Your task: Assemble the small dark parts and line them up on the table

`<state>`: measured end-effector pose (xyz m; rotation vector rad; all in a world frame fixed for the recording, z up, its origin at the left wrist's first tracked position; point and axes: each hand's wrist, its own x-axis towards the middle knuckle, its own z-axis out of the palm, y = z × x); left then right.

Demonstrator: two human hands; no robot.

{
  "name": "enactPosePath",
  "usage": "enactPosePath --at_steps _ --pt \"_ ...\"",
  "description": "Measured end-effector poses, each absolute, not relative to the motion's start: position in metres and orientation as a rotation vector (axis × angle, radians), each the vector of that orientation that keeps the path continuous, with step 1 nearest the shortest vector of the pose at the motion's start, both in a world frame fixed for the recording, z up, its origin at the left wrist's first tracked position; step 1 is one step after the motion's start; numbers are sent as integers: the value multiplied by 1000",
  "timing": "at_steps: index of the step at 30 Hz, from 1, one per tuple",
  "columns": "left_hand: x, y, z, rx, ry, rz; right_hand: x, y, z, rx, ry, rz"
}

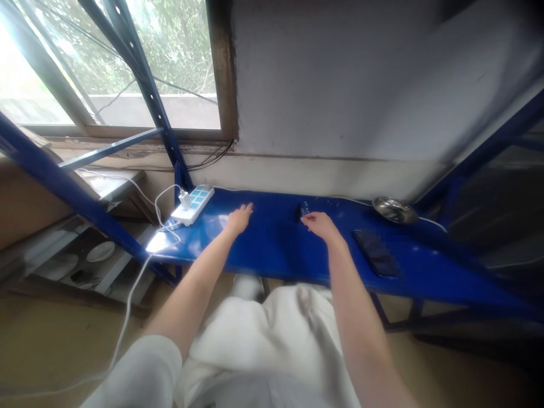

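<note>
My left hand (241, 218) is over the blue tabletop (272, 243), to the right of the power strip. Its fingers are stretched out, and nothing shows in them. Farther right, my right hand (319, 225) has thumb and fingers pinched together at a small clear-and-dark piece (304, 208) near the back of the table. What kind of thing this piece is cannot be made out. Behind that hand, several tiny bits (334, 202) lie scattered on the blue surface, too small to name.
A white power strip (194, 205) with a plugged-in charger (184, 198) sits at the left end. At the right are a dark phone-like slab (376, 253) and a shiny metal bowl (394, 209). Blue metal uprights (157, 105) frame the table; a white cable (127, 317) hangs down left.
</note>
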<state>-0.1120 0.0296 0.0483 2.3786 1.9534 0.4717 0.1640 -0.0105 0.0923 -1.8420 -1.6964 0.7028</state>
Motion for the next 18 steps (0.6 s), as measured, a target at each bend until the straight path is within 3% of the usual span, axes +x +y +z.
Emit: enactPosePath --at_steps 6,13,18 --pt "-103 32 51 2197 1989 444 139 -31 113 -1622 -1769 748" --pt "-71 27 83 1286 1542 1086 117 -42 124 -1528 -1688 806" --pt "-42 -12 118 1187 1131 1305 98 -46 122 -1477 -1453 769"
